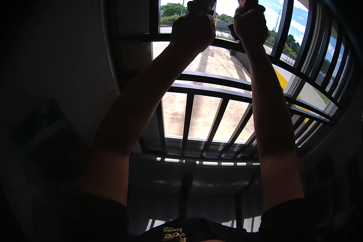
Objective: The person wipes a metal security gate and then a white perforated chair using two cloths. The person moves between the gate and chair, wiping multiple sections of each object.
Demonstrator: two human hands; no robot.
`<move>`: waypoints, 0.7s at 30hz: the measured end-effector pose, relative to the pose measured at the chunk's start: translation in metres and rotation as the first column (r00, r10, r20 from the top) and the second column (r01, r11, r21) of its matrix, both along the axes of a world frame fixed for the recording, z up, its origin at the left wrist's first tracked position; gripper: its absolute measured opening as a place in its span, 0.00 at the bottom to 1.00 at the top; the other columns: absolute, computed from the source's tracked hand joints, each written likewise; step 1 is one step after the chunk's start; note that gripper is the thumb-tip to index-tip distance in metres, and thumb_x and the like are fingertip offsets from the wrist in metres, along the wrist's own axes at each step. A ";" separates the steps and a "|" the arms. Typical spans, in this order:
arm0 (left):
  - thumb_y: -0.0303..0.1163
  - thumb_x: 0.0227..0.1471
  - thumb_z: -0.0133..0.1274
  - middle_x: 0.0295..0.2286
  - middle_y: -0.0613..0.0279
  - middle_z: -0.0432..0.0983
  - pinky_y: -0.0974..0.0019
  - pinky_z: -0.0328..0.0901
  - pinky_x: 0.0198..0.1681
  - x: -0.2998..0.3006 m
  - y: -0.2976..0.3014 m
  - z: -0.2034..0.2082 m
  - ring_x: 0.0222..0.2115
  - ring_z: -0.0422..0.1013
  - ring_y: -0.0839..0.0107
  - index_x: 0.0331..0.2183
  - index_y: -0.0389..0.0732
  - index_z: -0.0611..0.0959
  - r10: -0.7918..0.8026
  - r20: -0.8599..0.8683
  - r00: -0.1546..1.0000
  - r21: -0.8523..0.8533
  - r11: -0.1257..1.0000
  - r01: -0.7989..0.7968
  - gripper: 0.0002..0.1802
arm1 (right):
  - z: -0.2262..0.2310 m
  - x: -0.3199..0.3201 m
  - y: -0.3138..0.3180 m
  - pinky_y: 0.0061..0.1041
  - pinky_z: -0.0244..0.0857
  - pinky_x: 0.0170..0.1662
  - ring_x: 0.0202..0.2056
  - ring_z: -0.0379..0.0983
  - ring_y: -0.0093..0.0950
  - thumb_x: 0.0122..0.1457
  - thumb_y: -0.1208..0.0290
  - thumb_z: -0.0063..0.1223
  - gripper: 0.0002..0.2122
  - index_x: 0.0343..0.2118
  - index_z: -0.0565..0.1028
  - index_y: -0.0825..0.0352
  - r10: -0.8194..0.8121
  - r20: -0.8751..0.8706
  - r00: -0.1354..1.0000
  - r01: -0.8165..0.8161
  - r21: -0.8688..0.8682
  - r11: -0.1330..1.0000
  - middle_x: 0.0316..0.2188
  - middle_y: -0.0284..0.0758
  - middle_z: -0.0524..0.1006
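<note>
Both my arms reach up and forward in front of a dark metal barred gate or window grille [218,82]. Near the top edge my left hand [193,30] is closed in a fist, its fingers in shadow. A short way to its right, my right hand [252,28] is also closed. A small dark piece [233,32] shows beside the right hand, toward the left one. What either hand holds is cut off by the frame edge or lost in the dark. Whether they touch the bars I cannot tell.
Beyond the bars lies sunlit pale ground [201,113], with trees [173,11] and sky farther off. More dark bars [328,60] curve along the right side, where a yellow stripe [281,78] shows outside. A shadowed wall [60,60] stands at left.
</note>
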State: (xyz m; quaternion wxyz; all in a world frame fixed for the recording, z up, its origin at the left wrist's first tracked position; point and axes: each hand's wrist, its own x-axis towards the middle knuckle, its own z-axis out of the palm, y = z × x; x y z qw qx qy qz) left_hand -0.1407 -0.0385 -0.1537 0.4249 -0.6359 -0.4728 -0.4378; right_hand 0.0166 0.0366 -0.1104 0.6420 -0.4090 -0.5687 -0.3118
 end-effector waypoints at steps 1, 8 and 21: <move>0.32 0.59 0.56 0.35 0.49 0.79 0.58 0.78 0.42 -0.016 -0.006 -0.002 0.35 0.82 0.63 0.38 0.47 0.90 -0.018 -0.089 0.996 0.034 0.999 0.021 0.09 | -0.026 -0.004 -0.006 0.40 0.79 0.30 0.27 0.84 0.40 0.63 0.54 0.56 0.21 0.40 0.72 0.74 -0.082 0.001 0.997 0.082 -0.050 0.995 0.29 0.49 0.81; 0.29 0.59 0.56 0.38 0.53 0.83 0.59 0.75 0.45 -0.110 -0.063 0.085 0.38 0.81 0.57 0.42 0.49 0.90 -0.323 0.072 0.944 0.367 0.889 0.276 0.12 | 0.036 0.004 -0.073 0.47 0.73 0.45 0.45 0.77 0.47 0.68 0.56 0.50 0.19 0.49 0.76 0.70 -0.207 0.164 0.965 0.158 0.266 0.951 0.44 0.50 0.76; 0.30 0.65 0.34 0.71 0.60 0.48 0.53 0.35 0.76 -0.227 0.011 0.254 0.72 0.42 0.60 0.68 0.46 0.63 0.597 -0.159 0.786 0.352 0.778 -0.520 0.31 | 0.235 -0.241 -0.058 0.44 0.68 0.60 0.62 0.66 0.55 0.66 0.64 0.48 0.37 0.73 0.45 0.69 0.158 0.061 0.986 -0.162 0.066 0.985 0.70 0.54 0.50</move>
